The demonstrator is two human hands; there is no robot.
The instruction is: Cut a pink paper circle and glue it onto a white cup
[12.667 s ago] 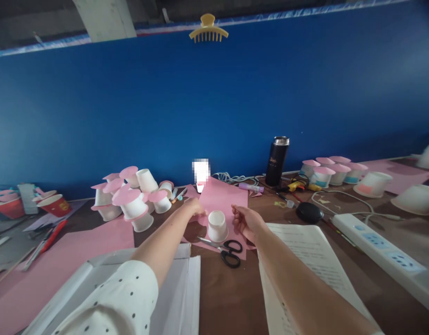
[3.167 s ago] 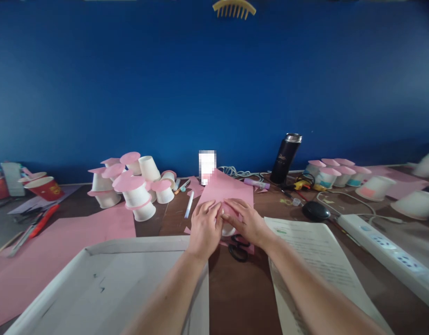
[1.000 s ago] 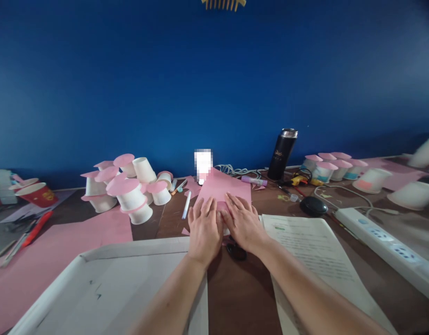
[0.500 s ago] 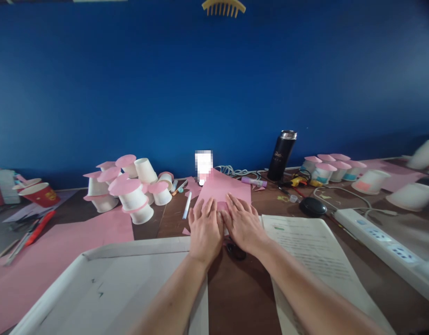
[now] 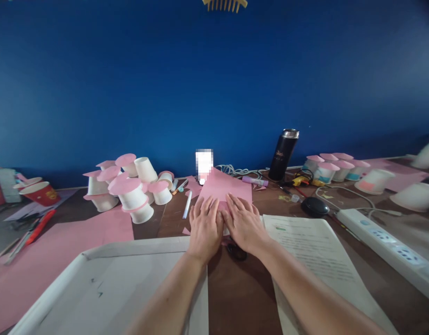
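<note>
A sheet of pink paper (image 5: 225, 184) lies on the brown table in front of me. Both palms face down at its near part, side by side, with the thumbs close together. My left hand (image 5: 205, 228) has its fingers stretched out over the paper's left side. On the right side, my right hand (image 5: 245, 227) lies flat with its fingers extended. What is under the palms is hidden. Just below the hands sits a small black object (image 5: 236, 251), partly covered. A white pen (image 5: 187, 205) lies left of the paper, and a purple glue stick (image 5: 255, 181) touches its far right area.
Several white paper cups with pink tops (image 5: 127, 188) stand at the left, more (image 5: 327, 172) at the right. A black bottle (image 5: 283, 156), black mouse (image 5: 314, 206), power strip (image 5: 385, 242), printed pages (image 5: 305, 251), white board (image 5: 130, 284) and scissors (image 5: 40, 228) surround the hands.
Both hands stay flat on the pink paper, almost unmoved. The view has shifted slightly.
</note>
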